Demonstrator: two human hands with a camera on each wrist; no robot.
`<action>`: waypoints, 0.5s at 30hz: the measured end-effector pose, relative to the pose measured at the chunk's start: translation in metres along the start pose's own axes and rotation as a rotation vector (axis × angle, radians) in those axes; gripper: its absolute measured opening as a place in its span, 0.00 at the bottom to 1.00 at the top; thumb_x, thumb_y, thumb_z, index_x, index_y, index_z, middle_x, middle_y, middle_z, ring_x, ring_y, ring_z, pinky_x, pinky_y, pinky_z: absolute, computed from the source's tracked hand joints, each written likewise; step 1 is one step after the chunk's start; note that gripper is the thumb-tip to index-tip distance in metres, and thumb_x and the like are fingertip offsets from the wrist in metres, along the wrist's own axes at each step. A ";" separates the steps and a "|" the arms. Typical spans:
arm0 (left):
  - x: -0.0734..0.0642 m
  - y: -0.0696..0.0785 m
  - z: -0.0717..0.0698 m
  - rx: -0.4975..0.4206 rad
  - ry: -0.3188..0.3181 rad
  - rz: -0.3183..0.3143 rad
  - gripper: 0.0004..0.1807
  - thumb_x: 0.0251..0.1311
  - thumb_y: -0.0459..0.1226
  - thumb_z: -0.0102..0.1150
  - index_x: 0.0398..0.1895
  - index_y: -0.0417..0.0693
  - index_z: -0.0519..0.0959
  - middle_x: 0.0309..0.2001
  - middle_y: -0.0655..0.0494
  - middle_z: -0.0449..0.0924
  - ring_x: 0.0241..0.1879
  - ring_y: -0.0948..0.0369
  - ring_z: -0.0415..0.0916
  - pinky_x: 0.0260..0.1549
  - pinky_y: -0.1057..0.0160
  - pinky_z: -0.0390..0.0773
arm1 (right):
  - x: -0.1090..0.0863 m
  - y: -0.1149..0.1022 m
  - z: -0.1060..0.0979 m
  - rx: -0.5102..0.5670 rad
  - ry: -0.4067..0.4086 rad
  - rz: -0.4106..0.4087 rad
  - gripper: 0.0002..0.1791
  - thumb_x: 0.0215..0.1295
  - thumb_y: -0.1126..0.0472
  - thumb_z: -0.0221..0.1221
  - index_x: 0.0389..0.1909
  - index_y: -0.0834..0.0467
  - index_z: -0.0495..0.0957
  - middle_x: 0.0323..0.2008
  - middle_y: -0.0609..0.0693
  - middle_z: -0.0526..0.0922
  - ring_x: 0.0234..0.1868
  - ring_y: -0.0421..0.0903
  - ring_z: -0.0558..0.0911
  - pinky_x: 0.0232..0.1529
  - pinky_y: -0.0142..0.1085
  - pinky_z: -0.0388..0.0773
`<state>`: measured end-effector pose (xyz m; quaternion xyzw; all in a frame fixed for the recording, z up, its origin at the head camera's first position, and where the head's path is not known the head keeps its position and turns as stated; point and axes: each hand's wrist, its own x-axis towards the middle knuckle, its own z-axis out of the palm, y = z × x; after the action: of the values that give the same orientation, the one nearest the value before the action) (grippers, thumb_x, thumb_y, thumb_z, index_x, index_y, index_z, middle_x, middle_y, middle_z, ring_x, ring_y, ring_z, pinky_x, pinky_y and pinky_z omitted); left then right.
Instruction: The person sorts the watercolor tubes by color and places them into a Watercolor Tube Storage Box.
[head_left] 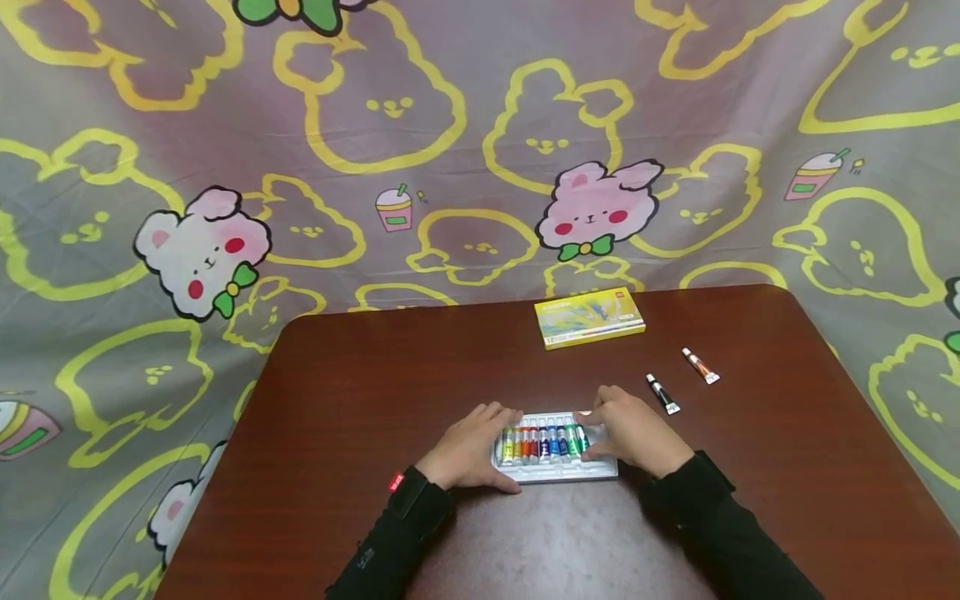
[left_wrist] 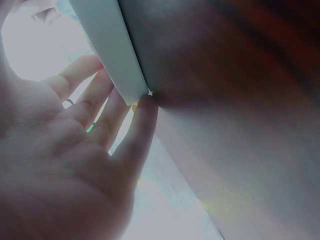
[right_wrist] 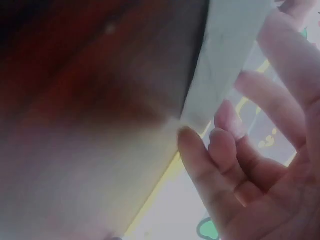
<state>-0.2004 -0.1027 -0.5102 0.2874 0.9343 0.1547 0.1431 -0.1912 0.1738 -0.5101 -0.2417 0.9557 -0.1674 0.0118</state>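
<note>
A white plastic tray (head_left: 558,477) holding a row of colored paint tubes (head_left: 543,442) lies on the table in the head view. My left hand (head_left: 472,447) grips the tray's left end, thumb at the front and fingers at the back. In the left wrist view, its fingers touch the tray's pale side (left_wrist: 107,45). My right hand (head_left: 633,429) is over the right end, with thumb and index finger at a green paint tube (head_left: 582,439). The right wrist view shows its lower fingers (right_wrist: 200,165) at the tray's corner; the pinch itself is mostly hidden.
A black-labelled paint tube (head_left: 663,394) and an orange-brown one (head_left: 701,366) lie loose beyond my right hand. A yellow paint box (head_left: 589,318) lies near the back edge of the brown table (head_left: 360,392). A patterned cloth (head_left: 450,108) hangs behind.
</note>
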 end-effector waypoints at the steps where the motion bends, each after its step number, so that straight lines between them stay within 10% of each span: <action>1: 0.000 0.000 0.000 -0.002 0.002 -0.001 0.58 0.32 0.64 0.75 0.71 0.57 0.64 0.61 0.58 0.70 0.56 0.60 0.63 0.55 0.50 0.76 | 0.000 -0.001 -0.001 -0.020 0.008 -0.018 0.31 0.37 0.43 0.76 0.47 0.47 0.87 0.33 0.47 0.79 0.34 0.41 0.71 0.32 0.31 0.79; 15: 0.001 0.002 0.000 0.007 -0.007 -0.006 0.58 0.31 0.64 0.75 0.71 0.57 0.64 0.61 0.58 0.70 0.56 0.61 0.63 0.55 0.51 0.76 | -0.005 -0.002 -0.003 -0.088 0.013 -0.065 0.29 0.40 0.42 0.75 0.47 0.48 0.87 0.32 0.49 0.77 0.33 0.42 0.69 0.32 0.32 0.77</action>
<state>-0.2008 -0.1007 -0.5095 0.2858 0.9352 0.1497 0.1460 -0.1857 0.1754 -0.5070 -0.2719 0.9538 -0.1272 -0.0107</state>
